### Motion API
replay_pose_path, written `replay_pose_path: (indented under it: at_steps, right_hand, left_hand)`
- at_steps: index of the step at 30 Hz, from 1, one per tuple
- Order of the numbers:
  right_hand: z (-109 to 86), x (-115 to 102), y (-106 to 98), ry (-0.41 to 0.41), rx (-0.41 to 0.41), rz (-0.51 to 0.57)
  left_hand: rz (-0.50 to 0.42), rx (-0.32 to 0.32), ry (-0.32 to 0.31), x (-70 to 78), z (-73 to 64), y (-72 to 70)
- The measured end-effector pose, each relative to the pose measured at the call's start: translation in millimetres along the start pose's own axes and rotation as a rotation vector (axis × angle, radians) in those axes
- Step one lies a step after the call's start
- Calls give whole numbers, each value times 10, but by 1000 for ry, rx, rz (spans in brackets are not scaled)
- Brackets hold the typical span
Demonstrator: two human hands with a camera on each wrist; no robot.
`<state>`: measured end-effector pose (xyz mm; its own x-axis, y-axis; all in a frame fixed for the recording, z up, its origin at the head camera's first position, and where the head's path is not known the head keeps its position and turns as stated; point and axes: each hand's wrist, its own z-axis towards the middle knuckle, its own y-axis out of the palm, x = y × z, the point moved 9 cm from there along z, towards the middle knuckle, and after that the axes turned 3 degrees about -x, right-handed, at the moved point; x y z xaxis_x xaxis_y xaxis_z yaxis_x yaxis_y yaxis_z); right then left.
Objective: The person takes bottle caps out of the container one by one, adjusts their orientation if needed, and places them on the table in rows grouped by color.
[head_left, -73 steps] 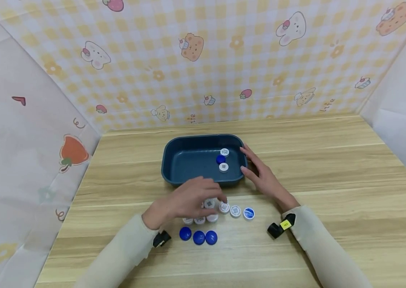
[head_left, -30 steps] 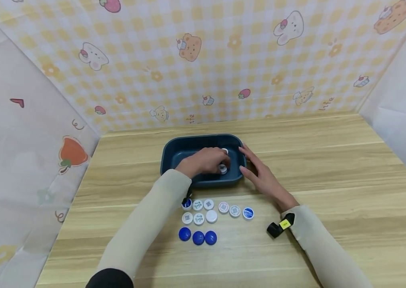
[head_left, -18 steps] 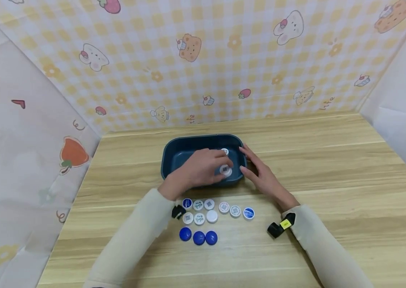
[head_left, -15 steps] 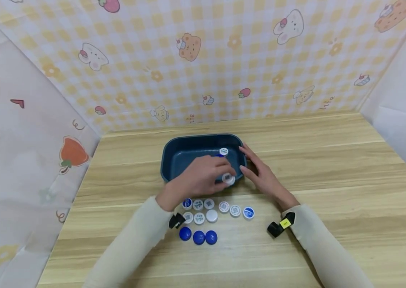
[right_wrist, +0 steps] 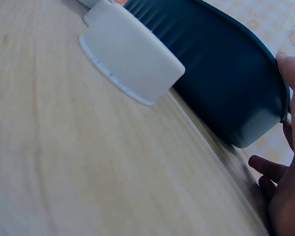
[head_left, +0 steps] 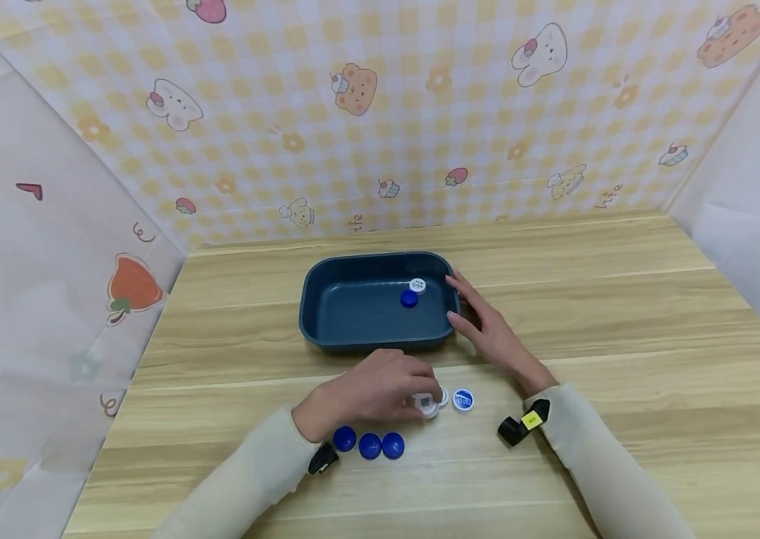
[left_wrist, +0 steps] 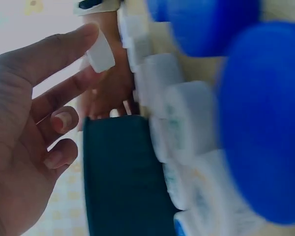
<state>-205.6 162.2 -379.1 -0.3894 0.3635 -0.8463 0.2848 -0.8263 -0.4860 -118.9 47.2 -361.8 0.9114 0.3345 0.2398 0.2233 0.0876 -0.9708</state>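
Observation:
Between thumb and fingertips, my left hand (head_left: 380, 385) pinches a white bottle cap (head_left: 427, 405); the left wrist view shows this cap (left_wrist: 101, 54) held edge-on. The hand is low over the table, in front of the dark teal tray (head_left: 353, 346), and covers most of the white caps lying there. My right hand (head_left: 497, 337) is at the tray's right end, fingers spread, with fingertips at the rim. Inside the tray lie a white cap (head_left: 417, 285) and a blue cap (head_left: 409, 299).
Three blue caps (head_left: 370, 446) lie in a row nearest me. A blue-and-white printed cap (head_left: 463, 400) lies right of my left hand. Several white caps (left_wrist: 187, 118) stand close together in the left wrist view. A patterned cloth wall (head_left: 420, 135) rises behind the table.
My left hand reached into the tray, took the front white cap there, and carried it out toward me over the caps on the table. My right hand stayed at the rim.

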Motion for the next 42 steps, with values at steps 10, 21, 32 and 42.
replay_pose_path:
  at_steps: [10, 21, 32, 42]
  right_hand:
    - [-5, -34, -4, 12, -5, -20]
    - [-2, -20, -1, 15, -1, -17]
    - [-6, -10, 5, 12, -3, -12]
    - [-2, 11, 10, 10, -7, 8]
  left_hand:
    - [-3, -96, -13, -11, 12, 175]
    - [21, -113, -33, -65, 24, 236]
    - [44, -115, -48, -111, 16, 250]
    - [9, -122, -60, -134, 8, 212]
